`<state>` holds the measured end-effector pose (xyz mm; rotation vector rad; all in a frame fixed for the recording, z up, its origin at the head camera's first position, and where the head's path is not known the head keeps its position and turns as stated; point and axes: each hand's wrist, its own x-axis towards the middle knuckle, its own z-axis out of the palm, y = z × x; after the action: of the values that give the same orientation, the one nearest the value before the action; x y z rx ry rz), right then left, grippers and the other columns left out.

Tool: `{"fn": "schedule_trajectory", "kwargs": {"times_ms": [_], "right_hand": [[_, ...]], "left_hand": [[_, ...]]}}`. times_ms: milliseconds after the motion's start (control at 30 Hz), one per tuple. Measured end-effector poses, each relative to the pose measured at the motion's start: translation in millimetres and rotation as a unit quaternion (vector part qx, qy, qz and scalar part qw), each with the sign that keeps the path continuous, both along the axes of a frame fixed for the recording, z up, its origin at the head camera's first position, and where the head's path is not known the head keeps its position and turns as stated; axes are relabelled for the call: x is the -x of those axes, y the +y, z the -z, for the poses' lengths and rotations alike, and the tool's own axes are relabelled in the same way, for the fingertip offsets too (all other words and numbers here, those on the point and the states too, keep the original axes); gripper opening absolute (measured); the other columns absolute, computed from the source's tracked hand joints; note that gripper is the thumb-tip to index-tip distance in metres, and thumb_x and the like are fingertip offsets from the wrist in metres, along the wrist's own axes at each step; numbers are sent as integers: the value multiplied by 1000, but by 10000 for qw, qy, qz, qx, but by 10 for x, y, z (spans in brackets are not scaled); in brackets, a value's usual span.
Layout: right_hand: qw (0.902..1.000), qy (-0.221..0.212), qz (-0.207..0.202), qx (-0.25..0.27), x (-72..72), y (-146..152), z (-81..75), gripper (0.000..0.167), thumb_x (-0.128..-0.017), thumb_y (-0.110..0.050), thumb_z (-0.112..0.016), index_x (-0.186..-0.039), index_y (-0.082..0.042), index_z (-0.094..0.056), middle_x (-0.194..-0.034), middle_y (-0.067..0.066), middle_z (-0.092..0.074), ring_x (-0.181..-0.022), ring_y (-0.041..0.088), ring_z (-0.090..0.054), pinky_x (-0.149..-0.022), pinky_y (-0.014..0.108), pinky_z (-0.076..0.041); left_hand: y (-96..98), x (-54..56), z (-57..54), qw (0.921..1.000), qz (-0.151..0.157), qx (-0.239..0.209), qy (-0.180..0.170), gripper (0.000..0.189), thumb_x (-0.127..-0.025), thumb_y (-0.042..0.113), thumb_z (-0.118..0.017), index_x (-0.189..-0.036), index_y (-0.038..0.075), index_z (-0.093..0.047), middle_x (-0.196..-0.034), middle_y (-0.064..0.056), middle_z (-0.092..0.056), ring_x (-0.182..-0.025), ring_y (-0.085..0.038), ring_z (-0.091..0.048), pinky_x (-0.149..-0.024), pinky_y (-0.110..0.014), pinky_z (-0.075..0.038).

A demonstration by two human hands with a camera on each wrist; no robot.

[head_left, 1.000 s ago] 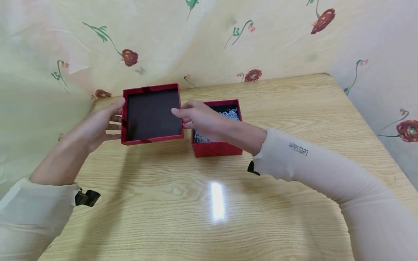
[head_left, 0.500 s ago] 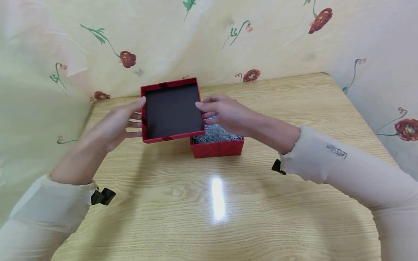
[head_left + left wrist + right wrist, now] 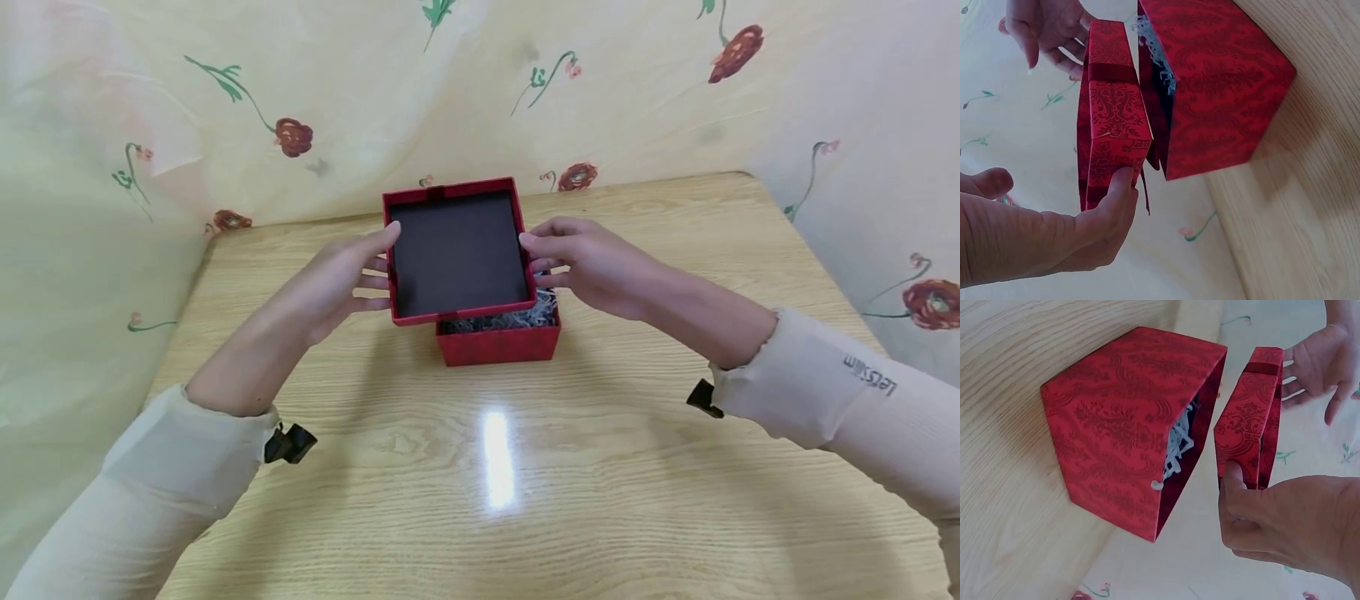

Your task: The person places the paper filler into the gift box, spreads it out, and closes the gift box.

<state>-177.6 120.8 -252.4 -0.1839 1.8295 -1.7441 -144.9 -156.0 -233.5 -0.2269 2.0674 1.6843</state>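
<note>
A red box lid (image 3: 461,254) is held up in the head view, its dark inner face toward the head camera. My left hand (image 3: 337,279) grips its left side, thumb at the rim and fingers spread along the outer wall. On the opposite side my right hand (image 3: 592,265) pinches the right wall, thumb over the edge. Behind and below the lid stands the red patterned box (image 3: 498,347), open at the top and partly covered by the lid in this view. Pale blue-grey shredded paper (image 3: 538,314) fills it. In both wrist views a gap shows between lid and box (image 3: 1116,431).
The box stands on a wood-grain table (image 3: 420,467) near its back edge. A cream floral cloth (image 3: 360,92) hangs behind and at the sides. A bright light reflection lies on the tabletop. A small black device (image 3: 291,443) sits at the left cuff.
Both hands have carried the lid rightward, from left of the box to over and in front of it. The box has stayed in place.
</note>
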Motion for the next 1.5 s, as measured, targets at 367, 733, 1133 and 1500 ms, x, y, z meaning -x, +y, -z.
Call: {"fn": "schedule_trajectory", "kwargs": {"times_ms": [367,733,1133,1500], "right_hand": [[9994,133,176,283,-15,133,-31,35,-102,-21,-48,-122,6,-41,-116,13,-47,-106,28,-46,-108,47,-30],[9941,170,530,929,22,187,-63,28,-102,-24,-47,-116,0,-44,-123,16,-47,-119,33,-42,-112,51,-24],[9854,190,524,1606,62,236,-75,37,-97,-32,-56,-109,2,-61,-111,14,-57,-110,31,-51,-110,51,-27],[9819,47,559,1807,77,260,-106,35,-93,-31,-62,-100,2,-67,-107,14,-61,-108,30,-54,-113,48,-26]], "left_hand": [[77,24,59,9991,89,-263,325,65,-99,46,-46,-145,3,-30,-136,-16,-36,-121,-33,-41,-103,-43,-42],[136,8,44,9948,-211,-507,855,57,-100,41,-47,-137,-1,-35,-137,-11,-38,-121,-31,-42,-102,-44,-43],[165,-9,0,9892,-477,-824,1111,59,-101,44,-42,-141,2,-32,-138,-13,-38,-125,-32,-44,-103,-46,-41],[192,-5,16,9828,-830,-1139,1198,56,-100,46,-41,-136,3,-34,-127,-13,-44,-121,-33,-46,-103,-48,-41]]}}
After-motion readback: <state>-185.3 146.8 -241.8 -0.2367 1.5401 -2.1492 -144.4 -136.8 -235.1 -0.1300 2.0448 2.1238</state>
